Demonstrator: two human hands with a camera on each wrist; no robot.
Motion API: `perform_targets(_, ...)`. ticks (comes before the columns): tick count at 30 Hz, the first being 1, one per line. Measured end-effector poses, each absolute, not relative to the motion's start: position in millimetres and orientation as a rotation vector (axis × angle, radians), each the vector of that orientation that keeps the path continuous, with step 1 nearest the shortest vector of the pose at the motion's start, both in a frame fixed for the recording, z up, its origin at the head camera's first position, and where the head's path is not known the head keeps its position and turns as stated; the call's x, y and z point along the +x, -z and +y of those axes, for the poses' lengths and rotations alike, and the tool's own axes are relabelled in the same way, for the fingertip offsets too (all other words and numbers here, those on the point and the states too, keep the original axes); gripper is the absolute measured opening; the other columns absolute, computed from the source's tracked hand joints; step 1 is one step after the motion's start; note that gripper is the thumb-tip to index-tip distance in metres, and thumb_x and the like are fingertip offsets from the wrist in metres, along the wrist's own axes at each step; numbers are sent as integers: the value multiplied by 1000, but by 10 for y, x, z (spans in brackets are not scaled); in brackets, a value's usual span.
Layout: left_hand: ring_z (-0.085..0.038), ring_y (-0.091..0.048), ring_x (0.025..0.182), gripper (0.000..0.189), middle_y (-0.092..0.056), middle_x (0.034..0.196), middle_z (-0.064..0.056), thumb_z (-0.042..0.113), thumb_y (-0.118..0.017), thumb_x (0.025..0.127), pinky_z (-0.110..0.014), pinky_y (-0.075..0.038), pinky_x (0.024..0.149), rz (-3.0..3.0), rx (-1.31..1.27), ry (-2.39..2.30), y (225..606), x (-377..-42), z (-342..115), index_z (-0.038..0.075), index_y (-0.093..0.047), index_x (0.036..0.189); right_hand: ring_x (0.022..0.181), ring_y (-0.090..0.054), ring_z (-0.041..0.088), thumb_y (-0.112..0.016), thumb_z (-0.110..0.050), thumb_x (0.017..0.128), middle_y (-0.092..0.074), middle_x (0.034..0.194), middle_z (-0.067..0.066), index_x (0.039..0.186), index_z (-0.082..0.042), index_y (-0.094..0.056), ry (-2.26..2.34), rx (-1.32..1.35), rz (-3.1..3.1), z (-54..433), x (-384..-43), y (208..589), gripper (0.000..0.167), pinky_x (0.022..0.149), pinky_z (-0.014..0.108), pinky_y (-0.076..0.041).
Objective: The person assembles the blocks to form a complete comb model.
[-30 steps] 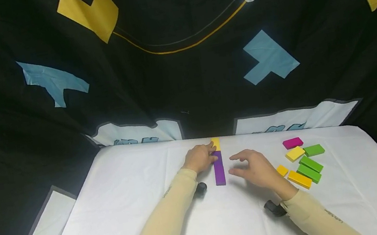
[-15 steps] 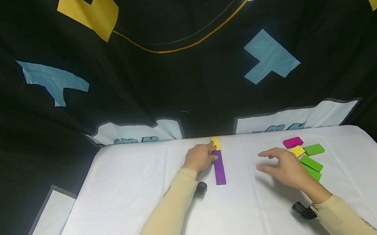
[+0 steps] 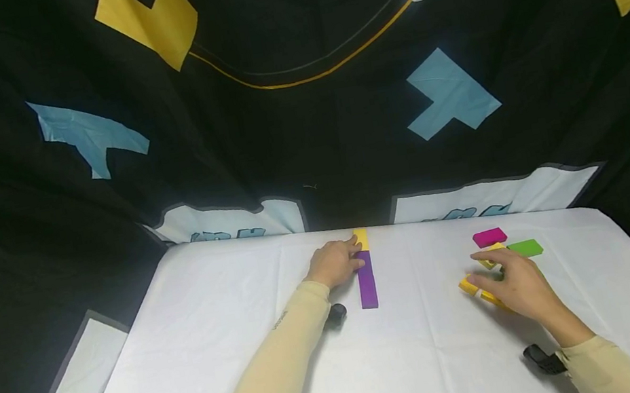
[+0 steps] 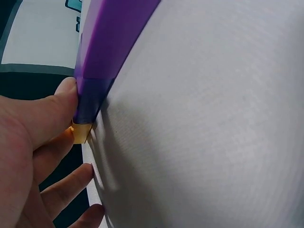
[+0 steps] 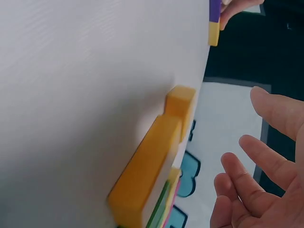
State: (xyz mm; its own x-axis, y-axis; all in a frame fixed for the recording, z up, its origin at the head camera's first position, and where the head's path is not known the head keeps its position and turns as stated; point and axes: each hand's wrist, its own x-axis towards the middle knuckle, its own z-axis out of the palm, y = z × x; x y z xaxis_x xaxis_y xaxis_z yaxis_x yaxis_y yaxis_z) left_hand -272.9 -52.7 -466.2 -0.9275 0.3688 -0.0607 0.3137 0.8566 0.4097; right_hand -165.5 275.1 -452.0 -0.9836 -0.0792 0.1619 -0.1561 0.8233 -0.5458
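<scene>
Two purple blocks lie end to end on the white cloth, with a yellow block at their far end. My left hand touches this row from its left side. In the left wrist view its thumb lies against the purple, while the other fingers are spread. Over the loose blocks at the right, my right hand hovers with thumb and fingers apart, holding nothing. Beneath and beside it are a short orange block, a longer orange block and a partly covered yellow block.
Beyond the right hand lie a magenta block and a green block. Other green blocks are hidden behind the hand in the head view. A black patterned curtain hangs behind the far edge of the white-covered table.
My right hand has moved right, from beside the purple row to above the loose blocks, still holding nothing. The left hand has stayed at the row.
</scene>
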Motion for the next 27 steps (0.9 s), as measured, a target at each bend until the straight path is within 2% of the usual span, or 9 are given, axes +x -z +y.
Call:
perform_targets(5,-30,-49,137,43,-49,151,4,30,-70,95,-49,-43,108,2898,538,-611,4664,-2730,-534,19,-64,137,124,-52,47,-77,-29,89,-63,128,26,129,1,-65,-866,146,-2912,2815,-1643,4567,51,100,65,-43)
perform_targets(9,-30,-49,137,43,-48,152,4,30,-70,95,-49,-43,107,2900,540,-622,4660,-2727,-543,19,-64,137,113,-58,43,-81,-27,86,-65,125,25,128,3,-65,-859,139,-2940,2836,-1646,4607,54,93,62,-47)
perform_targets(13,-30,-49,137,44,-49,151,4,30,-70,95,-49,-43,107,2897,533,-626,4657,-2725,-544,19,-64,137,113,-56,44,-83,-27,83,-64,126,26,129,3,-65,-856,140,-2974,2848,-1650,4644,57,93,63,-46)
perform_targets(20,-31,-49,137,44,-48,151,4,32,-69,96,-50,-41,109,2893,520,-615,4657,-2717,-538,20,-63,138,116,-55,47,-83,-21,82,-64,128,27,126,1,-67,-788,219,-3008,2819,-1670,4695,52,95,65,-44)
perform_targets(27,-30,-48,137,43,-49,151,4,31,-69,96,-51,-41,109,2891,533,-628,4659,-2718,-540,19,-64,137,106,-60,40,-84,-17,82,-70,115,21,117,2,-72,-745,267,-3021,2780,-1676,4701,42,89,60,-49)
